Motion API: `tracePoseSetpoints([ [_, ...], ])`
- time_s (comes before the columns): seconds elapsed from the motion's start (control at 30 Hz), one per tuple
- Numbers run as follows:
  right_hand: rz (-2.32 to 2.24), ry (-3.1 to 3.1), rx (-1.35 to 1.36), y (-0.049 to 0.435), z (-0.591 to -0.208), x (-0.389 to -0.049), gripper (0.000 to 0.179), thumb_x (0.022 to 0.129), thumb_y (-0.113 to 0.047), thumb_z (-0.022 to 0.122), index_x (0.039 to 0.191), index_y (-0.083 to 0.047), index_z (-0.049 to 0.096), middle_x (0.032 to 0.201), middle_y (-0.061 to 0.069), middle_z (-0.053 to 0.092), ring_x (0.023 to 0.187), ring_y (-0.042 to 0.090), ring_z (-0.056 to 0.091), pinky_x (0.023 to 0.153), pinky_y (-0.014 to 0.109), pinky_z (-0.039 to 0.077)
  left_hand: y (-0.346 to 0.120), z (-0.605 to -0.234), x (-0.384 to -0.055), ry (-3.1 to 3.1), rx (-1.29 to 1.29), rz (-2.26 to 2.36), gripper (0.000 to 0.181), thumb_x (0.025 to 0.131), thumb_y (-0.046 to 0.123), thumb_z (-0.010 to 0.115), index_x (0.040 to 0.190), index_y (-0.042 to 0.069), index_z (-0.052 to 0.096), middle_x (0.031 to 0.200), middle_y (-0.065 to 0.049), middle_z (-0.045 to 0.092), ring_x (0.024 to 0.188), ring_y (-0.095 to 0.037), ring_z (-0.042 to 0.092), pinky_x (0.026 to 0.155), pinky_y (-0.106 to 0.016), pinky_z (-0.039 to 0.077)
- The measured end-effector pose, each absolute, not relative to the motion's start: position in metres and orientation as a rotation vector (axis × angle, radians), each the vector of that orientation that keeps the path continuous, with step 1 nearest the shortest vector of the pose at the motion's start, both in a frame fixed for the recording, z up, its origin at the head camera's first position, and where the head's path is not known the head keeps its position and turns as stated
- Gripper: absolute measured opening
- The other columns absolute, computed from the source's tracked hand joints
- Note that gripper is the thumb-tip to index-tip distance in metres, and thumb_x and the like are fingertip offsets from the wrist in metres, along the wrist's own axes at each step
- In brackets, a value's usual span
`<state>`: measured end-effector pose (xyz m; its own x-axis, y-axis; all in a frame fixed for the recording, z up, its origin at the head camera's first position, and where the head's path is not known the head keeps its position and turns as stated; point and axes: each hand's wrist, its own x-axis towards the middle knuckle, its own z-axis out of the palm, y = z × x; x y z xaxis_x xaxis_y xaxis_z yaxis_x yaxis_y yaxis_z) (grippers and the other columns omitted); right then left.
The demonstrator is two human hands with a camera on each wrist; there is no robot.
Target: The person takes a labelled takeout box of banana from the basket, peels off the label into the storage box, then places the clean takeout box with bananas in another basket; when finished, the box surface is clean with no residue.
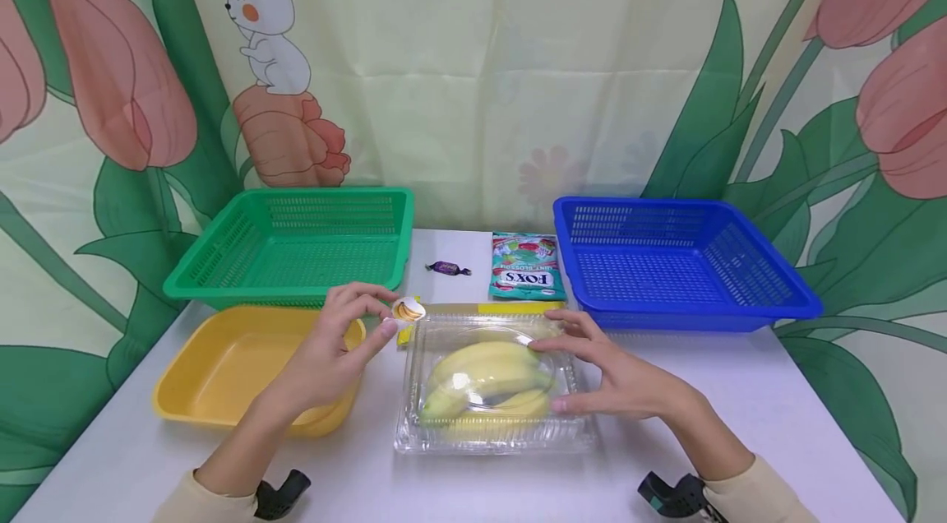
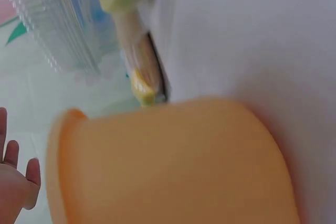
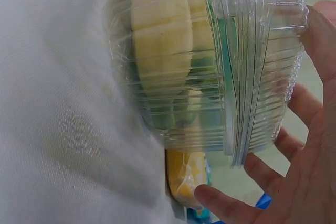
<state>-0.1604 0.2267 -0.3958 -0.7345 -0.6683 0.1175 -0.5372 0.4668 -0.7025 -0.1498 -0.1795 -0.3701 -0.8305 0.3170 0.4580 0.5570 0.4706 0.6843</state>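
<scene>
A clear plastic clamshell box [image 1: 414, 439] with several bananas [image 1: 481, 371] inside stands at the front middle, its lid down. My right hand [image 1: 614, 375] rests on the lid's right side with fingers spread; in the right wrist view the fingers [image 3: 265, 174] lie along the ribbed lid. Above the box's back left corner my left hand [image 1: 325, 358] pinches a small round sticker [image 1: 408, 309] with a banana picture between thumb and index finger. In the left wrist view this hand [image 2: 16, 192] shows only at the lower left edge; the sticker is out of that view.
A yellow basin [image 1: 214, 416] stands below the left forearm. Behind it is a green basket [image 1: 244, 290]; a blue basket [image 1: 703, 313] is at back right. Between them lie a purple wrapped candy [image 1: 447, 268] and a Fox's candy bag [image 1: 527, 266]. A yellow package [image 1: 518, 307] lies behind the box.
</scene>
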Motion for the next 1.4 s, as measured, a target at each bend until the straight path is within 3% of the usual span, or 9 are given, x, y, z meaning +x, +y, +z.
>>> tracePoseSetpoints([
  [0.33,-1.139,2.525,-1.046,0.225,-0.398,-0.161,0.065,0.087,-0.036,0.082,0.146,-0.029,0.056,0.164,0.004,0.019,0.146,0.042,0.030,0.102,0.067,0.043,-0.228,-0.376,-0.144,-2.460,-0.559,-1.207,0.006,0.099,0.008,0.069,0.100,0.009,0.074,0.130,-0.002,0.060,0.130,-0.023,0.036,0.096,-0.052,0.034],
  [0.57,-1.134,2.526,-1.039,0.226,-0.396,-0.162,0.065,0.087,-0.036,0.082,0.146,-0.029,0.057,0.163,0.004,0.020,0.146,0.042,0.030,0.101,0.067,0.043,-0.253,-0.381,-0.139,-2.527,-0.438,-1.139,0.007,0.100,0.015,0.069,0.102,0.016,0.076,0.136,-0.001,0.057,0.133,-0.022,0.035,0.098,-0.043,0.034],
  [0.73,-1.145,2.513,-1.033,0.226,-0.397,-0.162,0.065,0.087,-0.035,0.082,0.147,-0.030,0.057,0.163,0.004,0.020,0.147,0.041,0.028,0.102,0.067,0.043,-0.269,-0.385,-0.132,-2.533,-0.402,-1.118,0.006,0.099,0.014,0.069,0.101,0.015,0.075,0.135,-0.005,0.058,0.132,-0.026,0.035,0.098,-0.043,0.032],
  [0.83,-1.143,2.513,-1.025,0.226,-0.397,-0.161,0.065,0.087,-0.036,0.082,0.147,-0.031,0.056,0.163,0.003,0.020,0.147,0.041,0.028,0.103,0.067,0.043,-0.277,-0.389,-0.130,-2.511,-0.405,-1.092,0.005,0.097,0.010,0.071,0.098,0.014,0.074,0.133,-0.008,0.059,0.130,-0.025,0.036,0.100,-0.032,0.029],
  [1.0,-1.135,2.518,-1.019,0.226,-0.397,-0.161,0.065,0.087,-0.036,0.082,0.147,-0.032,0.056,0.163,0.002,0.019,0.147,0.042,0.028,0.103,0.068,0.044,-0.290,-0.398,-0.128,-2.470,-0.419,-1.062,0.008,0.093,0.005,0.074,0.093,0.013,0.073,0.128,-0.009,0.062,0.127,-0.010,0.037,0.100,-0.014,0.023],
  [1.4,-1.130,2.520,-1.024,0.226,-0.395,-0.160,0.066,0.087,-0.036,0.082,0.147,-0.030,0.056,0.163,0.003,0.019,0.146,0.043,0.031,0.102,0.069,0.044,-0.314,-0.406,-0.131,-2.529,-0.339,-1.004,0.008,0.093,0.009,0.076,0.096,0.016,0.076,0.123,-0.007,0.065,0.118,0.005,0.040,0.084,-0.028,0.037],
])
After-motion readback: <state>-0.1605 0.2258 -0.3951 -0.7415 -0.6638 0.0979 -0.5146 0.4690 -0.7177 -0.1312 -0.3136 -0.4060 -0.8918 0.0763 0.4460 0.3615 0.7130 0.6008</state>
